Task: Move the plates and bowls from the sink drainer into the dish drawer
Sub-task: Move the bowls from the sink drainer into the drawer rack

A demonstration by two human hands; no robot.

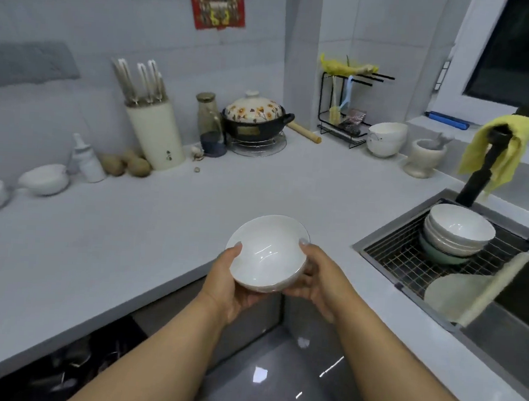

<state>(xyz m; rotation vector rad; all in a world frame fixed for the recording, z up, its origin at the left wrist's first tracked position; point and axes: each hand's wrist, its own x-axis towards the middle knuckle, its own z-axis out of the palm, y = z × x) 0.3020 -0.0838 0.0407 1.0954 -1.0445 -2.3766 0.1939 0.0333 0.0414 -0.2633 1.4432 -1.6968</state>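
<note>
My left hand and right hand are cradling a glossy white ceramic bowl, fingers curled round its rim, steadying it for the drawer.

White counter: knife block, clay pot on trivet, stacked bowls, mortar.

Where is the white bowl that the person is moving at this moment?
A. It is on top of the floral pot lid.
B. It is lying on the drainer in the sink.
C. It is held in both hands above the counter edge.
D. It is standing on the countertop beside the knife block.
C: the white bowl is gripped by the left hand and the right hand, apart from the stack of bowls on the sink drainer.
</note>
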